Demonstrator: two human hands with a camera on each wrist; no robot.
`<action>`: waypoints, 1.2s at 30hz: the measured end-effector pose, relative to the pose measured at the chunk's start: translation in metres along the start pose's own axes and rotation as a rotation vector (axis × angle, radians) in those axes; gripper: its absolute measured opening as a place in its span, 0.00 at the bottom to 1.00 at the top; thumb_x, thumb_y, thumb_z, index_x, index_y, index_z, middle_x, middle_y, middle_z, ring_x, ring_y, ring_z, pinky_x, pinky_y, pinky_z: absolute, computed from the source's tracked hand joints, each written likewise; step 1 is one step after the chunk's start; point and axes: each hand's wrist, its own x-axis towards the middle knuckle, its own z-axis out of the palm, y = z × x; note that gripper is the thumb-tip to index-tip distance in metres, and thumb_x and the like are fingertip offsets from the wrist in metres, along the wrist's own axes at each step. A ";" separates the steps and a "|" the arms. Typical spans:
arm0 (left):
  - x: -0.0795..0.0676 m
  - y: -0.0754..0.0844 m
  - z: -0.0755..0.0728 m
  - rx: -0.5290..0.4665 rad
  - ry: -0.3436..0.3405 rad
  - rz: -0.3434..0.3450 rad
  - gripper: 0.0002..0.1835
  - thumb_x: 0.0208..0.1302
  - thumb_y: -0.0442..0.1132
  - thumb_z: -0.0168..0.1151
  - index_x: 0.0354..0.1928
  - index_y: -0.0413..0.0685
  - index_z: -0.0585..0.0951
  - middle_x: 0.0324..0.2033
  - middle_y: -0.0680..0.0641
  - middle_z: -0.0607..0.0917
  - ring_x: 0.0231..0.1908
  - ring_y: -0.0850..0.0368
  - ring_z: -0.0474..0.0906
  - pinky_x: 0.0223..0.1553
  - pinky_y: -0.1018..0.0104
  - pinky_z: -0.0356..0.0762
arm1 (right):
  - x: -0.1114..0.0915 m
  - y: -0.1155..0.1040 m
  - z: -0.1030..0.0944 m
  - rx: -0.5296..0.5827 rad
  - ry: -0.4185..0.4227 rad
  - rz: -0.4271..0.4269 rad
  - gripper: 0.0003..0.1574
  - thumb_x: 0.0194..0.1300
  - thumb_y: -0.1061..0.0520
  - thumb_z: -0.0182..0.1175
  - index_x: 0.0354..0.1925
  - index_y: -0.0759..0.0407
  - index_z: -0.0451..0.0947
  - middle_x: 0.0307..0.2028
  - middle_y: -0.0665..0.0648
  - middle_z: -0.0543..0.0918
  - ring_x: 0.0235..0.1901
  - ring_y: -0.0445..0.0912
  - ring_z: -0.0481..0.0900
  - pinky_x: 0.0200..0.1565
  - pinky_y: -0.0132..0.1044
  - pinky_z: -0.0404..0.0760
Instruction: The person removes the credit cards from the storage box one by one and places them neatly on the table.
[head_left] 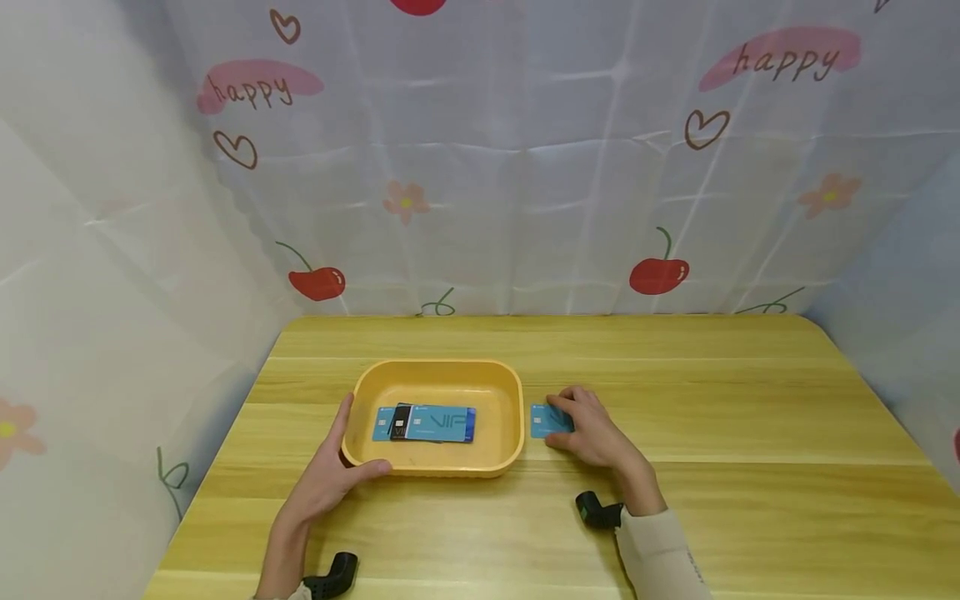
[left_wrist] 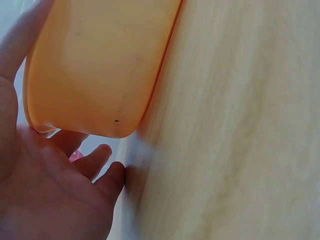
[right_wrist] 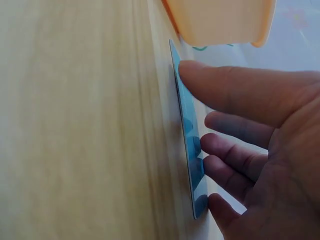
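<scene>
A yellow plastic basin (head_left: 435, 373) stands on the table, left of the middle. My left hand (head_left: 326, 475) holds its left end, the thumb on the near rim and the fingers along the left side. In the left wrist view the basin's outer wall (left_wrist: 100, 70) fills the upper part beside that hand (left_wrist: 55, 185). To the right of the basin lies a light blue card (head_left: 538, 422), its right part hidden under my right hand (head_left: 596, 429). Thumb and fingertips pinch this card (right_wrist: 184, 107) across its width, low at the tabletop.
Inside the basin lies an overlapping pile of cards: light blue ones, one marked VIP (head_left: 442, 423), a black one (head_left: 399, 422) and a dark blue edge. A wood-grain table (head_left: 712, 400) meets a printed curtain (head_left: 510, 208) at the back. Black wrist devices (head_left: 597, 510) sit by both wrists.
</scene>
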 end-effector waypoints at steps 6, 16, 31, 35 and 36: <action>0.000 0.000 0.000 -0.011 -0.003 0.001 0.61 0.59 0.39 0.72 0.79 0.59 0.34 0.76 0.40 0.39 0.70 0.39 0.56 0.64 0.43 0.57 | 0.000 0.002 0.000 0.045 0.006 0.025 0.39 0.60 0.56 0.70 0.65 0.72 0.70 0.54 0.64 0.72 0.55 0.58 0.65 0.56 0.57 0.67; 0.002 -0.003 -0.001 0.008 0.004 -0.008 0.61 0.59 0.40 0.73 0.79 0.59 0.34 0.76 0.42 0.40 0.69 0.41 0.58 0.62 0.57 0.64 | 0.002 -0.002 -0.002 0.109 0.115 0.048 0.40 0.62 0.54 0.68 0.66 0.72 0.68 0.55 0.66 0.77 0.55 0.61 0.73 0.55 0.59 0.72; 0.002 -0.003 -0.001 -0.008 -0.011 -0.001 0.61 0.60 0.39 0.72 0.79 0.59 0.34 0.76 0.41 0.40 0.67 0.41 0.62 0.60 0.60 0.67 | 0.005 -0.038 -0.010 0.274 0.272 -0.053 0.35 0.64 0.51 0.68 0.64 0.65 0.73 0.57 0.62 0.78 0.54 0.56 0.75 0.55 0.53 0.75; 0.002 -0.003 -0.001 0.001 -0.009 -0.003 0.61 0.60 0.40 0.72 0.79 0.59 0.34 0.76 0.41 0.38 0.68 0.40 0.59 0.63 0.51 0.64 | 0.004 -0.050 -0.010 0.269 0.272 -0.087 0.36 0.63 0.51 0.69 0.64 0.66 0.73 0.57 0.61 0.78 0.54 0.58 0.76 0.54 0.53 0.76; 0.002 -0.003 -0.001 0.004 -0.008 -0.004 0.61 0.60 0.40 0.72 0.79 0.59 0.34 0.76 0.41 0.38 0.69 0.40 0.58 0.63 0.48 0.62 | 0.004 -0.053 -0.009 0.267 0.270 -0.098 0.36 0.63 0.51 0.69 0.64 0.66 0.73 0.57 0.61 0.78 0.53 0.59 0.76 0.54 0.53 0.76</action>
